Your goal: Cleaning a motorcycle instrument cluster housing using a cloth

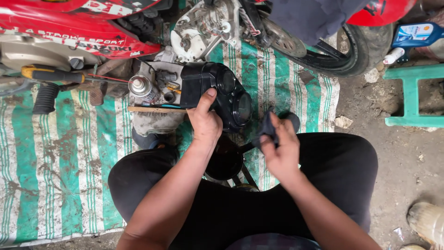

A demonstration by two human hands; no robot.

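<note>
My left hand (204, 121) grips a black motorcycle instrument cluster housing (219, 92) with round gauge lenses, thumb up on its back. My right hand (279, 149) is closed on a dark cloth (267, 127) just to the right of the housing, a little apart from it. Both forearms reach out over my knees in black trousers. Below the housing sits a round black part (225, 161).
A red motorcycle (78, 32) and its rear wheel (354, 58) stand ahead on a green-and-white striped mat (60, 153). A spray can (141, 87), a yellow-handled tool (46, 74) and small parts lie to the left. A green stool (411, 92) and blue oil bottle (414, 34) are right.
</note>
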